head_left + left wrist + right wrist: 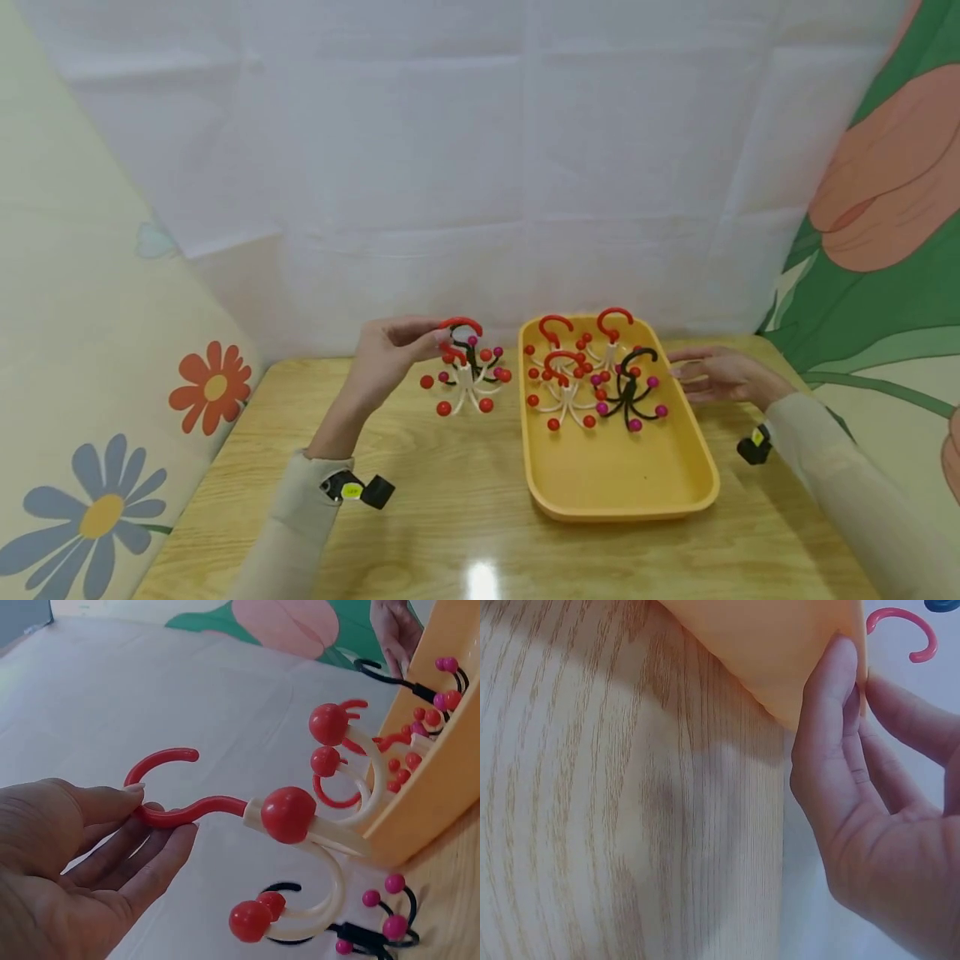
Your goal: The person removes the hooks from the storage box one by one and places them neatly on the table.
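Head view. Near the middle of the frame, the left hand (386, 354) held a white hanger (465, 382) by its red crook (467, 322), with the red-tipped arms spread below. A black hanger (472, 358) with magenta tips appeared just behind it, partly hidden. Right of centre, a yellow tray (622, 483) lay on the wooden table (420, 517) and bore three similar white hangers (567, 397) and a second black hanger (628, 392), all in its upper part. The right hand (716, 375) was at the tray's right rim.

Left wrist view. At the left of the frame, thumb and fingers pinched the red crook at its bend; the held hanger reached across the centre, its arms toward the right. The partly hidden black hanger lay at lower right, and the tray's wall rose along the right side.

Right wrist view. At upper right, thumb and fingers grasped the tray's edge; another red crook (931, 637) showed beyond it.

The step in hand was judged to be handling one hanger outside the tray while the tray was steadied. The next move seemed to call for a firm pinch and for keeping the spread arms clear of the neighbouring black hanger.
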Demonstrator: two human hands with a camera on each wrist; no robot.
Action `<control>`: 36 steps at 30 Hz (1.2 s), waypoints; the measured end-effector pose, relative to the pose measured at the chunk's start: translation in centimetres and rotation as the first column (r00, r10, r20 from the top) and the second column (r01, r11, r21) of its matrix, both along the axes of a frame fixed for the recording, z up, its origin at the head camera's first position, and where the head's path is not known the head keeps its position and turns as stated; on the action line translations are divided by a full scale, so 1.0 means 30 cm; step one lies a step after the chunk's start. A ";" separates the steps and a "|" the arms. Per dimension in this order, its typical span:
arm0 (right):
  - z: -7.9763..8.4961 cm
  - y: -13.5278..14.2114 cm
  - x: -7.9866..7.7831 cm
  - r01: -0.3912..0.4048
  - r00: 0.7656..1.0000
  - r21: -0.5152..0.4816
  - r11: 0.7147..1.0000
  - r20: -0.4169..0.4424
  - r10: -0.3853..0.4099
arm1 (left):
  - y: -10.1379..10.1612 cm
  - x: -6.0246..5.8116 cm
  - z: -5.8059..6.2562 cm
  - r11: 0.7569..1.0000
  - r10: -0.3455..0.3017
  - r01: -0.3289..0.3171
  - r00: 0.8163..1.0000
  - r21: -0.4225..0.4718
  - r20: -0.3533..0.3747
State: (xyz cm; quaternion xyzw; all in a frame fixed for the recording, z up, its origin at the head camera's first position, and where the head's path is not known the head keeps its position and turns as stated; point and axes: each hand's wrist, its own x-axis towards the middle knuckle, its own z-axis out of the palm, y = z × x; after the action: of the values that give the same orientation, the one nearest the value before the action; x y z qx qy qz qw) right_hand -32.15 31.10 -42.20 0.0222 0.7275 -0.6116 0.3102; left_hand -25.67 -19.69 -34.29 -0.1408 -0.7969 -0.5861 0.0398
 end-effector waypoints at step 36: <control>-0.008 0.002 -0.004 0.008 1.000 -0.010 1.000 0.000 -0.008 | -0.229 -0.128 -0.134 0.988 0.152 -0.147 0.979 -0.049 0.133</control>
State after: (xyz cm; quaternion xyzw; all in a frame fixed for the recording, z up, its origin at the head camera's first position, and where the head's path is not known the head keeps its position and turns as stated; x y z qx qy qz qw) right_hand -32.28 31.18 -42.44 0.0235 0.7244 -0.6165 0.3077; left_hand -29.53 -26.57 -38.29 -0.0409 -0.8174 -0.5741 0.0263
